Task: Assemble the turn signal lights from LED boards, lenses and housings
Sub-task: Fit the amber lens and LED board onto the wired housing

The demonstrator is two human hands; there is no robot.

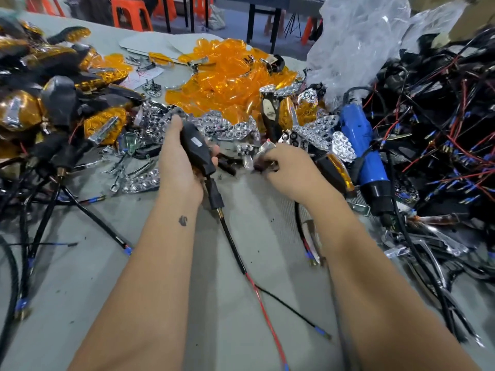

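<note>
While left fingers (214, 153) grip the black housing (197, 149), right fingers (267, 159) pinch something blurred.

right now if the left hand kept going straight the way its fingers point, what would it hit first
Probably the chrome reflectors heaped just beyond it. The left hand, gripping a black housing, points up-table towards them; the orange lens pile lies behind. Depth is hard to judge.

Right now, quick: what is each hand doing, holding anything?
Left hand: grips a black housing, its wire trailing toward the person.
Right hand: fingers curled on a small chrome piece; blurred, exact part unclear.
</note>
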